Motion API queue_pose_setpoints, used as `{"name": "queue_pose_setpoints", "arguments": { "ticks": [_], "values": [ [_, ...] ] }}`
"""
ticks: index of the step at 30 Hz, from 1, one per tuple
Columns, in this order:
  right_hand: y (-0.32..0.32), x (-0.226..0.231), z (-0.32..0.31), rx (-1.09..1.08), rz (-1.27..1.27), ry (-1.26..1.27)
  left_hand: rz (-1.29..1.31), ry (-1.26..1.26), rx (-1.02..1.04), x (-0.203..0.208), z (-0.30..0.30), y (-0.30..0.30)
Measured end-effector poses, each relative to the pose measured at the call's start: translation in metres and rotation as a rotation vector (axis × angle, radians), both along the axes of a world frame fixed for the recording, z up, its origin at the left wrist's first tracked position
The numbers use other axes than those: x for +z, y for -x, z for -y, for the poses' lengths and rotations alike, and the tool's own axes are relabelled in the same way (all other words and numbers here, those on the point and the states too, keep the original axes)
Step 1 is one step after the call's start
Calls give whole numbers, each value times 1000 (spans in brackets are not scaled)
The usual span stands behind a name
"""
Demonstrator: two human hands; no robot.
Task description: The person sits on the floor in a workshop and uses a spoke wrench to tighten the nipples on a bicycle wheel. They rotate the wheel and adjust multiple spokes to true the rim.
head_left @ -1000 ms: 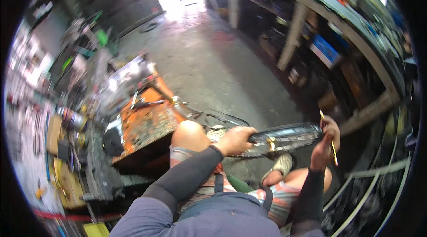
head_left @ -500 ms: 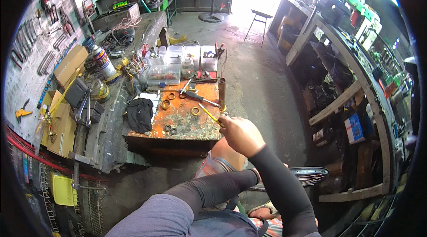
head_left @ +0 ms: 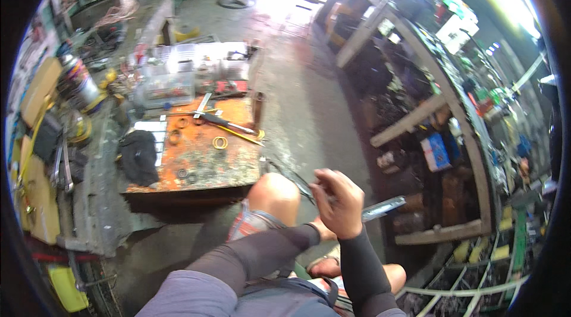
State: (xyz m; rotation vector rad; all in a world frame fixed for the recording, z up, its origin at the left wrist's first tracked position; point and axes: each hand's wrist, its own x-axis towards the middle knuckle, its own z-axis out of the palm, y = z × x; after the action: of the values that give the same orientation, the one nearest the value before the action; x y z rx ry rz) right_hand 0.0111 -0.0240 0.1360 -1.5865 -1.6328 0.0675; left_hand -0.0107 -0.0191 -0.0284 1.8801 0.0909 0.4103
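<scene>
A silver spoked wheel rim (head_left: 385, 207) tilts over my lap, seen nearly edge-on. My right hand (head_left: 342, 201) hovers over it with fingers loosely bent and the thumb apart, and I see nothing between them. Behind that wrist, my left hand (head_left: 324, 229) is beside the rim; its fingers are hidden. On the worn orange tabletop (head_left: 205, 156) lies a yellow pencil (head_left: 245, 136), alongside a black-handled tool (head_left: 217, 119). Thin brass-coloured rings (head_left: 220, 142) sit nearby, and dark rings (head_left: 182, 173) lie closer to the front edge. The picture is blurred by motion.
A black cloth (head_left: 138, 156) lies at the table's left. Clear plastic bins (head_left: 169, 88) stand along its back. A cluttered bench with a spray can (head_left: 80, 79) runs along the left. Wooden shelving (head_left: 410, 118) lines the right, holding a blue-and-white box (head_left: 436, 151).
My right hand has let go of the pencil, which now lies on the table, and has moved down to the wheel rim. The view has swung to the right.
</scene>
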Motion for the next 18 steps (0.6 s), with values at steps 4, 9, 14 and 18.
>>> {"name": "queue_pose_setpoints", "arguments": {
  "ticks": [4, 9, 14, 18],
  "values": [
    [-67, -38, 151, -508, -191, -331, -117, -153, -31, 33, 13, -14],
    [-65, -118, 252, -783, -740, -377, -213, -258, 70, 66, 27, -10],
    [-65, -154, 234, -663, -636, 213, -222, -330, 121, 81, 50, -12],
    [-81, -201, 223, -553, -401, 244, -194, -437, 121, 69, 64, -21]
  ]
}}
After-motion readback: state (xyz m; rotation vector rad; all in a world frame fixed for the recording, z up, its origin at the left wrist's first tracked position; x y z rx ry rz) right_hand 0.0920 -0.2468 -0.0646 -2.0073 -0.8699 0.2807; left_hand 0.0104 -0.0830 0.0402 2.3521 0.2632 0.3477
